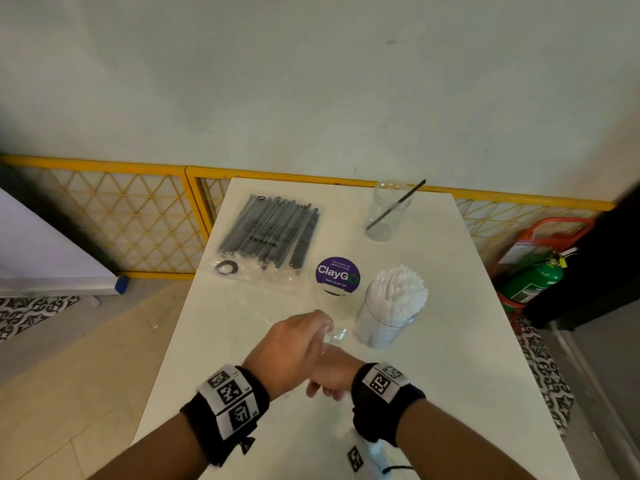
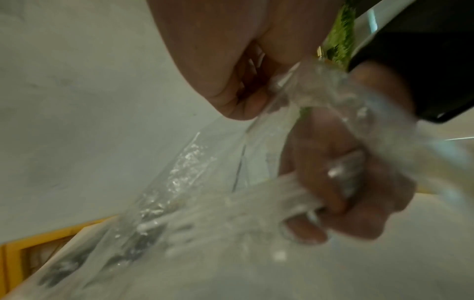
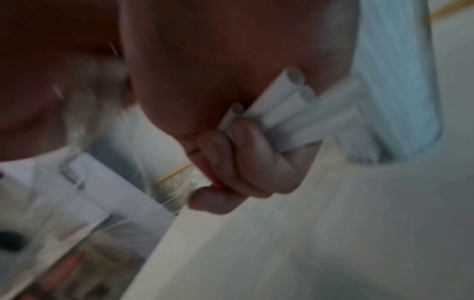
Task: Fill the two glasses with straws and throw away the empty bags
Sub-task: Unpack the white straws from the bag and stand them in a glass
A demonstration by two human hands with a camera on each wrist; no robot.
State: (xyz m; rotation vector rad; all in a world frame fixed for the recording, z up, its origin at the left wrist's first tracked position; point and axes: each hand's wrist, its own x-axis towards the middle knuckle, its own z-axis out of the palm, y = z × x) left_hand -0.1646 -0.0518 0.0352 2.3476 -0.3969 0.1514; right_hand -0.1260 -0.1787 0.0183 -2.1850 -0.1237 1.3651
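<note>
Both hands meet over the middle of the white table (image 1: 450,358). My left hand (image 1: 301,341) (image 2: 238,85) lies on top and grips an empty clear plastic bag (image 1: 335,336) (image 2: 192,203). Under it, my right hand (image 1: 329,379) (image 3: 243,160) is curled around a few white straws (image 3: 287,105); in the left wrist view it shows blurred through the plastic. A glass packed with white straws (image 1: 389,317) (image 3: 395,81) stands just right of the hands. The far glass (image 1: 386,213) holds one black straw. A full bag of black straws (image 1: 270,233) lies at the far left.
A purple ClayGo sticker (image 1: 337,275) sits between the black-straw bag and the white-straw glass. A yellow lattice fence (image 1: 104,216) runs behind the table. A green fire extinguisher (image 1: 533,282) stands on the floor to the right. A tagged white object (image 1: 360,455) lies at the near edge.
</note>
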